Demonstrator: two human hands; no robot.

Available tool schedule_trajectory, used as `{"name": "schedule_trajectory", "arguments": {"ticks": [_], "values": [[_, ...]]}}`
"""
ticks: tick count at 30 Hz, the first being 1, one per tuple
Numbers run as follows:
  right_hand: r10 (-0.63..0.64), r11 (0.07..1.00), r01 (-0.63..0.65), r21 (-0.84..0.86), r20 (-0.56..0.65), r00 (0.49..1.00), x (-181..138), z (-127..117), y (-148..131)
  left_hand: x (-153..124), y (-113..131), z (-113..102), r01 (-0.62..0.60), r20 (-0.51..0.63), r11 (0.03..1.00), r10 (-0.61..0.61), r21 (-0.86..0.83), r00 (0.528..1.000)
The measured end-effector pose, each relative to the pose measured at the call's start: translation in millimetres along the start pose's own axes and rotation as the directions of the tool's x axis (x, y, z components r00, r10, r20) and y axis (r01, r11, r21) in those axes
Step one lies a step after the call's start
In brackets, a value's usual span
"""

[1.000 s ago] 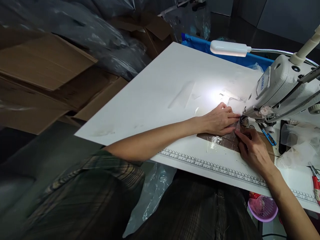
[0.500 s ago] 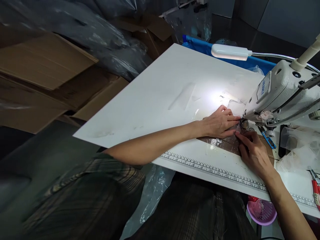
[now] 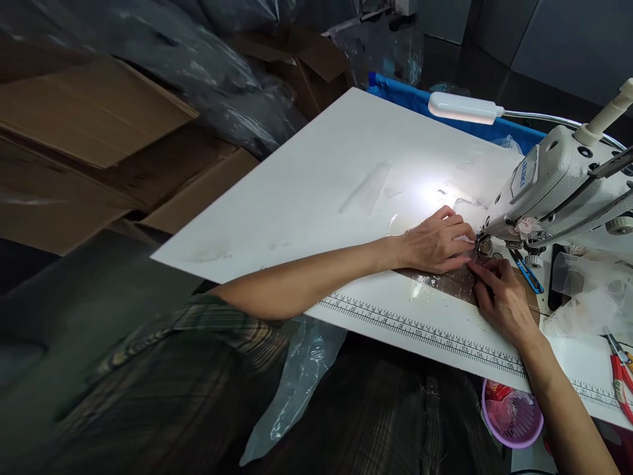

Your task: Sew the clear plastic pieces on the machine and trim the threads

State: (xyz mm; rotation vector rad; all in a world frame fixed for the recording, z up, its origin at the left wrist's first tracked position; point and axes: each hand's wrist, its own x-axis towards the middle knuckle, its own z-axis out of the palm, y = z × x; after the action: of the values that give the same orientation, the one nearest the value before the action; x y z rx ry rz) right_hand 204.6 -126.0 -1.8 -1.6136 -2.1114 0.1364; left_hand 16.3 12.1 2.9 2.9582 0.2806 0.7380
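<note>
At the needle area of a white sewing machine (image 3: pixel 548 185), my left hand (image 3: pixel 438 241) has its fingers bent and closed on a small piece of sheer fabric (image 3: pixel 467 253), which the fingers mostly hide. Just to the right and nearer me, my right hand (image 3: pixel 504 300) pinches the same fabric between thumb and forefinger, its fingertips almost touching the left hand. Under both hands lies a brown, tape-covered plate (image 3: pixel 445 288) on the white table (image 3: pixel 297 198).
A white lamp (image 3: pixel 465 107) shines over the table. Right of the needle lie a blue snipping tool (image 3: pixel 529 274), a heap of sheer fabric (image 3: pixel 588 297) and red-handled pliers (image 3: pixel 620 379). A purple basket (image 3: pixel 514 425) hangs below the edge. Cardboard boxes (image 3: pixel 99 119) stand left.
My left fingers have drawn back and curled from a flatter, stretched position near the needle. The right hand keeps its pinch almost in place. The whole view has shifted slightly.
</note>
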Motion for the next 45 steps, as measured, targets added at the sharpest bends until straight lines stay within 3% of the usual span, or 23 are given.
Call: {"name": "schedule_trajectory", "arguments": {"ticks": [4,11,21,32,45], "values": [[0.018,1.000,-0.018,0.015,-0.005,1.000,0,0,-2,-3,4,-2,-0.070,0.020,0.990,0.073,-0.126,0.997],[0.060,0.996,-0.060,0.060,0.001,0.998,1,-3,-3,-4,1,-12,-0.090,0.101,0.966,0.117,-0.241,0.988],[0.049,0.998,-0.049,0.036,0.004,0.999,0,-1,-2,-3,2,-11,-0.147,0.118,0.979,0.163,-0.138,0.979],[-0.011,1.000,0.010,-0.016,-0.024,1.000,1,-2,-2,-3,1,-9,-0.300,0.085,0.954,0.301,-0.016,0.950],[-0.099,0.981,0.097,-0.168,-0.003,0.995,4,-1,0,0,2,-8,-0.188,0.111,0.971,0.205,-0.148,0.972]]}}
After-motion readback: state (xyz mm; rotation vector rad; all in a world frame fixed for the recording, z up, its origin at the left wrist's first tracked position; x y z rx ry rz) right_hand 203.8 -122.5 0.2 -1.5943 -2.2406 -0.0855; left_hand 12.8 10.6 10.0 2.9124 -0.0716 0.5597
